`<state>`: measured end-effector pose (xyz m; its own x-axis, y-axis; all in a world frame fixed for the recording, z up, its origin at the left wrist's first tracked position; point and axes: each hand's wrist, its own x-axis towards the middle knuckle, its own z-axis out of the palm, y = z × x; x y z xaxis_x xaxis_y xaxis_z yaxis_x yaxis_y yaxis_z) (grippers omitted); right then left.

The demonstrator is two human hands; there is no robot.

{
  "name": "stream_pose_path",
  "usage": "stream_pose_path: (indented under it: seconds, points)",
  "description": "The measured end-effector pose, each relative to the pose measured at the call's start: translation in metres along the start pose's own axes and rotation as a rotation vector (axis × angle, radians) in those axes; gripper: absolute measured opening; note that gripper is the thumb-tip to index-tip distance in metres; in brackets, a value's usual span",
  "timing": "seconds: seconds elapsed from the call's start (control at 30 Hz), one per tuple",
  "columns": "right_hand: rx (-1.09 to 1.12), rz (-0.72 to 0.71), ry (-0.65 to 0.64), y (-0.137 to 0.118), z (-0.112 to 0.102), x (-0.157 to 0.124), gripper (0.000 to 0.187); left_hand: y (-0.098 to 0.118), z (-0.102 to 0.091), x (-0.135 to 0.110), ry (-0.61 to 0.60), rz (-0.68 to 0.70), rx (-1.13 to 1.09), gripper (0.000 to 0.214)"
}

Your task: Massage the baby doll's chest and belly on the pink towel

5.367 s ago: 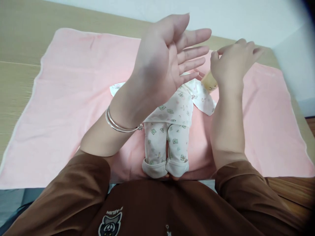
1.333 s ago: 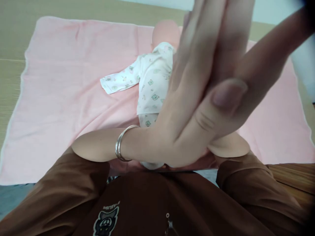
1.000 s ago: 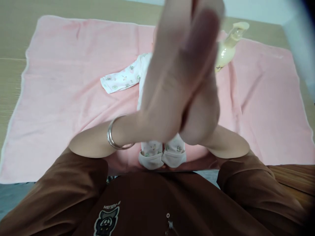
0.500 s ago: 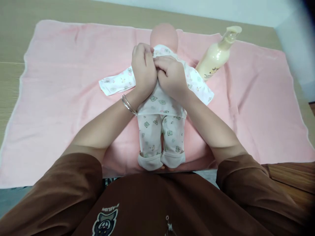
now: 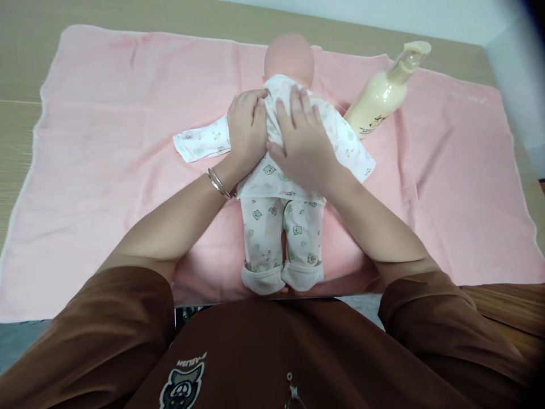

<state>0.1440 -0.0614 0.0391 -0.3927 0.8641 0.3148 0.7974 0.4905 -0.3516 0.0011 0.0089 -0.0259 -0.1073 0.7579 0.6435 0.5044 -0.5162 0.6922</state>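
A baby doll [image 5: 289, 57] lies lengthwise in front of me, its head away from me and no face showing. It wears a white printed shirt [image 5: 281, 176] and matching trousers [image 5: 260, 233] with turned-up cuffs. My left hand [image 5: 249, 128], with bangles at the wrist, is closed at the left of the doll's upper body, its fingers bent over the shirt; the fingertips are partly hidden. Spread out flat, my right hand [image 5: 304, 139] rests on the upper right of the shirt, holding nothing. The cloth between my hands is creased.
Under the doll is a pink blanket [image 5: 106, 170] with a pale edge, laid over a wooden table [image 5: 21, 74]. A cream pump bottle [image 5: 378, 99] is tilted to the right of the doll, close to its right sleeve. Behind the table rises a pale wall [image 5: 447, 23].
My right hand has opened from a closed grip near the middle of the shirt and now lies spread on it. My left hand has shifted slightly down and stays bent.
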Motion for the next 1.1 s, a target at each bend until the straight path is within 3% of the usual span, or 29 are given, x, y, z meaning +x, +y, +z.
stream_pose_path:
  seconds: [0.07,0.17,0.27,0.33,0.47,0.6,0.73,0.8,0.9,1.0,1.1]
  points:
    - [-0.025,-0.077,-0.054,-0.01,-0.001,-0.003,0.063,0.001,0.0,0.0,0.008,-0.038,-0.002,0.029]
    - [0.011,-0.108,-0.105,0.009,0.0,0.011,0.056,0.005,-0.001,0.0,-0.011,-0.052,-0.002,0.031]
    - [0.075,0.036,-0.084,0.045,0.003,0.029,0.055,0.007,0.0,0.003,-0.062,-0.098,0.042,0.026]
    - [0.109,0.123,-0.028,0.054,0.004,0.032,0.063,0.007,0.002,0.005,-0.069,-0.167,0.073,0.029]
    - [-0.007,0.263,-0.032,0.018,-0.001,0.011,0.077,0.011,0.0,0.002,-0.056,-0.129,0.055,0.032]
    - [-0.204,0.043,-0.112,-0.022,-0.01,-0.007,0.066,0.015,-0.004,-0.004,-0.026,-0.06,0.05,0.037]
    - [-0.161,-0.097,-0.183,0.001,-0.014,0.01,0.055,0.016,-0.005,-0.005,-0.03,-0.031,0.093,0.033]
    - [-0.107,-0.057,-0.146,0.025,-0.014,0.022,0.055,0.018,-0.005,-0.004,-0.037,-0.032,0.113,0.031]
    - [-0.091,0.113,-0.079,0.043,-0.013,0.028,0.064,0.022,-0.005,-0.004,-0.067,-0.051,0.171,0.031]
    - [-0.173,0.202,-0.055,0.029,-0.011,0.018,0.066,0.023,-0.003,-0.002,-0.098,-0.084,0.247,0.029]
    - [-0.34,0.127,-0.035,-0.001,-0.008,0.002,0.058,0.022,-0.004,0.001,-0.135,-0.115,0.308,0.032]
